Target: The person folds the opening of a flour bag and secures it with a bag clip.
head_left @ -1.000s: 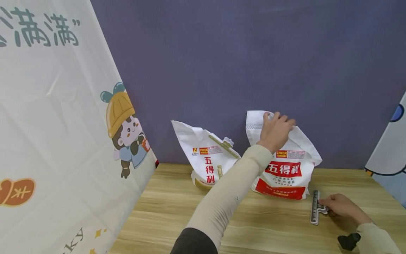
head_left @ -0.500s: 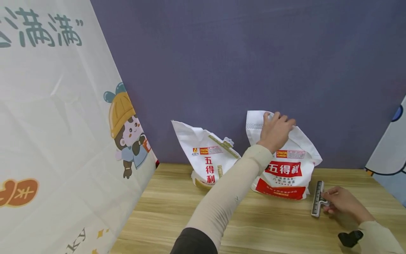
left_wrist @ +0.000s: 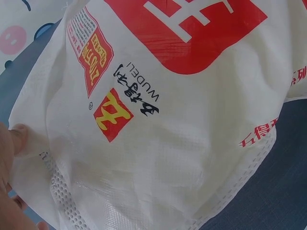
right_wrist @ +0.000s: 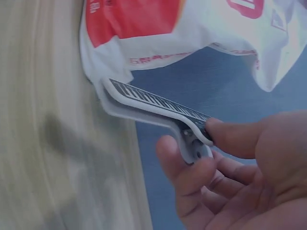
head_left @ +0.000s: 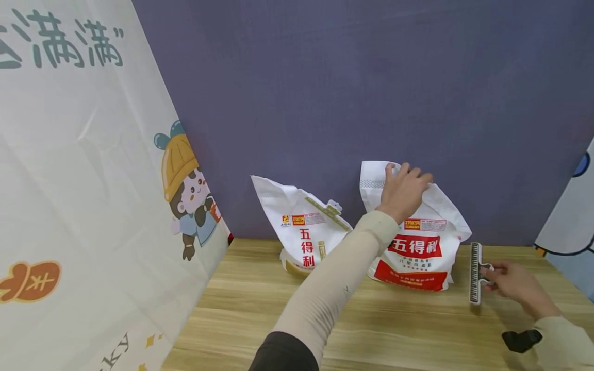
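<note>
A white flour bag (head_left: pixel 419 263) with red printing stands at the back right of the table. My left hand (head_left: pixel 405 191) grips its top edge, which is pinched between thumb and fingers in the left wrist view, where the bag (left_wrist: pixel 158 177) fills most of the picture. Right of the bag, my right hand (head_left: pixel 517 286) holds a bag clip (head_left: pixel 475 273) with piano-key stripes. In the right wrist view the thumb and fingers pinch the handles of the clip (right_wrist: pixel 144 98), whose two long jaws are slightly parted. Its long bar stands upright in the head view, apart from the bag.
To the left stands a second white flour bag (head_left: pixel 278 198), with a gold-coloured clip (head_left: pixel 328 212) across its folded top. A dark blue backdrop (head_left: pixel 297 103) rises behind the wooden table (head_left: pixel 232 299). A white printed sheet (head_left: pixel 93 206) hangs at the left.
My right hand has raised the clip off the table and moved it away from me and slightly right, turning it more upright. The left hand stays on the bag's top.
</note>
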The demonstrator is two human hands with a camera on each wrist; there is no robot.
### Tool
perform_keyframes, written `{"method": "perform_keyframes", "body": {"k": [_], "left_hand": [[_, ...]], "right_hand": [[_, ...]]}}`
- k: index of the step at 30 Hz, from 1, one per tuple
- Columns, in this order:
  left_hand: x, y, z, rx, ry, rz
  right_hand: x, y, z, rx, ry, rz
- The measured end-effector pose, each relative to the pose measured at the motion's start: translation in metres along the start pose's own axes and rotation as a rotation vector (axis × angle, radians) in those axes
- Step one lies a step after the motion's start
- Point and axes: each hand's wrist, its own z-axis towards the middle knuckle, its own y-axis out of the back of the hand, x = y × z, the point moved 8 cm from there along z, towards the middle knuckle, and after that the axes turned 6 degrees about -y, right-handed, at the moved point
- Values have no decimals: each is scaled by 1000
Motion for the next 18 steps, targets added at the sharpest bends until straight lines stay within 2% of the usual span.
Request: {"method": "perform_keyframes", "body": {"k": [4, 10, 15, 18], "left_hand": [[-1, -2, 1, 9, 0, 0], [-2, -4, 2, 25, 1, 0], [-3, -6, 2, 29, 2, 3], [-4, -9, 2, 30, 1, 6]], "right_hand": [[6, 14, -3, -75, 27, 2], [13, 34, -8, -270, 49, 24], [16, 47, -15, -439, -25, 10], [20, 53, -19, -503, -35, 23]]}}
